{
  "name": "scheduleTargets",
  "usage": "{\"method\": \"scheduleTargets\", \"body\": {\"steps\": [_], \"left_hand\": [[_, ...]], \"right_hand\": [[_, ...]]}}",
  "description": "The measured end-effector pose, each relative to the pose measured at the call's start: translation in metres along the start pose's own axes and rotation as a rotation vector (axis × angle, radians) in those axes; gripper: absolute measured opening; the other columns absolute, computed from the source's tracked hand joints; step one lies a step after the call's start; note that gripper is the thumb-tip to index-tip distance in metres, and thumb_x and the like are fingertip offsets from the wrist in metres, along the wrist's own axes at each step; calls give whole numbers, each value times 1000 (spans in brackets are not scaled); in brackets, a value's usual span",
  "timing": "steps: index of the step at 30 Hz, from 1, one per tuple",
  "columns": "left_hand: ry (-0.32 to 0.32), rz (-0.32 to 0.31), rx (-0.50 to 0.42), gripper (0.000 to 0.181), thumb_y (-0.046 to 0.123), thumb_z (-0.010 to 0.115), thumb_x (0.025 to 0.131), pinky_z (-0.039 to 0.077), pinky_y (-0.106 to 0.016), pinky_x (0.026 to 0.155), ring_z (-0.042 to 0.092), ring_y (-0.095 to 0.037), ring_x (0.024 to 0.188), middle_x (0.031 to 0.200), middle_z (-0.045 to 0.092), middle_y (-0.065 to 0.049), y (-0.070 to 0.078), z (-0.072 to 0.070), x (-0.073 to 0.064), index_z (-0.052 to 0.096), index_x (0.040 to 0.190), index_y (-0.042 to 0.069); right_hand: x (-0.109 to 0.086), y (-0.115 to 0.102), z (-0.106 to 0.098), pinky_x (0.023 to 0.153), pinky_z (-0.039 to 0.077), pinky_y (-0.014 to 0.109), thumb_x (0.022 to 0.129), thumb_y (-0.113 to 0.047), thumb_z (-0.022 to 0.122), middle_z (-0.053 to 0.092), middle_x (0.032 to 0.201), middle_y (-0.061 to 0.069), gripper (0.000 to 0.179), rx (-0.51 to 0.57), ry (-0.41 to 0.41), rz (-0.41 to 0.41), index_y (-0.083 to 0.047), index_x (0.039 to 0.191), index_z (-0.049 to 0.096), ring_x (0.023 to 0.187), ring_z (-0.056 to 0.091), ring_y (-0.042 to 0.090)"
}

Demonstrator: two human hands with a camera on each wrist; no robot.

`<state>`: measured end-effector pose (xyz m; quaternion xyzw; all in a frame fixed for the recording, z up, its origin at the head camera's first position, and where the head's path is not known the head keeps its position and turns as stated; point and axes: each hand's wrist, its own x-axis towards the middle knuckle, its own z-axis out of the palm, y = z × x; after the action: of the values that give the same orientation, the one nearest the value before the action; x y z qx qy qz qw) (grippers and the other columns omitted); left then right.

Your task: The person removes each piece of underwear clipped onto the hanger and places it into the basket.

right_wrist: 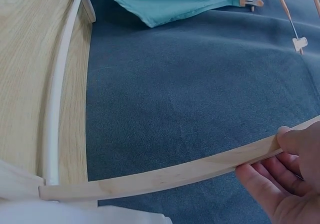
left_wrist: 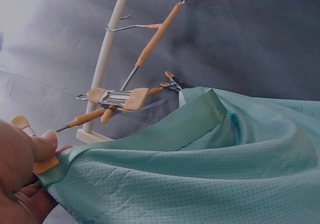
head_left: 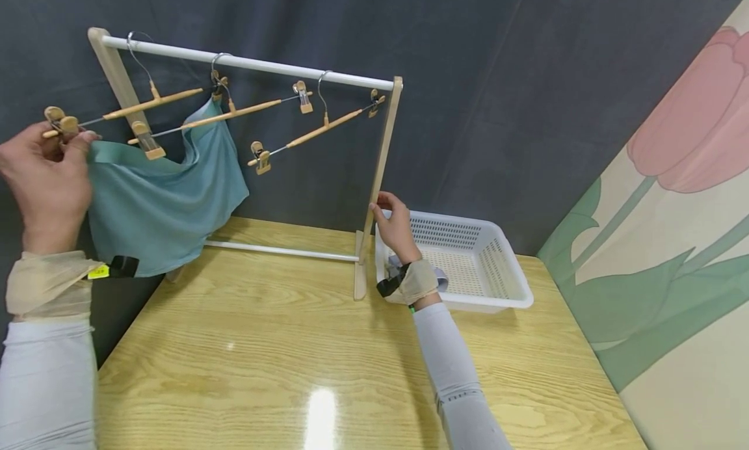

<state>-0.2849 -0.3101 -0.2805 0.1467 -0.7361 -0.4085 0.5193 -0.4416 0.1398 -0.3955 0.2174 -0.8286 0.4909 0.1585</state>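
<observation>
My left hand (head_left: 49, 180) holds the near end of the leftmost clip hanger (head_left: 155, 102), its thumb and fingers at the clip (left_wrist: 46, 165) and the waistband corner of a teal garment (head_left: 170, 196). The perforated cloth droops from there to another clip (left_wrist: 172, 82) at the hanger's far end. Whether the near clip bites the cloth is partly hidden by my thumb. My right hand (head_left: 394, 225) grips the right wooden post (right_wrist: 175, 176) of the small hanging rack (head_left: 251, 63), thumb on one side and fingers on the other.
Two bare clip hangers, one in the middle (head_left: 234, 114) and one at right (head_left: 324, 130), hang on the white bar. A white plastic basket (head_left: 515, 287) with a greyish item inside stands right of the rack on the wooden table (head_left: 251, 359). Dark cloth (head_left: 468, 112) covers the back.
</observation>
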Motion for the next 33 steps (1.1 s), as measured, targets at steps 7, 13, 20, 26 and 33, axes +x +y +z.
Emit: {"method": "scheduleTargets", "body": {"steps": [7, 13, 20, 26, 33], "left_hand": [[-5, -80, -108, 17, 18, 61, 103, 41, -12, 83, 60, 12, 92, 95, 60, 29, 2, -9, 2, 69, 114, 27], [-25, -122, -128, 19, 16, 61, 103, 42, -14, 87, 60, 12, 92, 98, 61, 27, -5, -20, -11, 68, 118, 25], [-26, -97, -137, 18, 13, 61, 102, 45, -13, 86, 63, 10, 93, 96, 61, 26, -19, -32, -33, 69, 115, 22], [-14, -108, -134, 18, 10, 63, 100, 44, -12, 81, 63, 11, 89, 91, 62, 27, -32, -36, -48, 69, 101, 27], [9, -78, -167, 23, 8, 67, 98, 43, -12, 74, 64, 12, 83, 87, 66, 28, -44, -35, -57, 65, 86, 27]], "right_hand": [[0, 2, 0, 97, 53, 46, 104, -13, 58, 64, 124, 23, 35, 4, -7, -16, 5, 135, 58, 115, 63, 36], [0, 2, 1, 96, 53, 46, 104, -13, 59, 65, 123, 23, 35, 15, -6, -14, 5, 134, 58, 115, 63, 36], [3, 5, -1, 94, 54, 45, 104, -11, 59, 65, 122, 24, 33, 10, 7, -28, 6, 132, 59, 113, 64, 36], [3, 4, -2, 95, 54, 48, 104, -11, 59, 65, 122, 24, 34, 16, -1, -23, 7, 132, 58, 113, 63, 37], [3, 4, 0, 97, 52, 50, 104, -10, 59, 64, 122, 25, 33, 28, 2, -17, 6, 132, 59, 114, 63, 38]]}}
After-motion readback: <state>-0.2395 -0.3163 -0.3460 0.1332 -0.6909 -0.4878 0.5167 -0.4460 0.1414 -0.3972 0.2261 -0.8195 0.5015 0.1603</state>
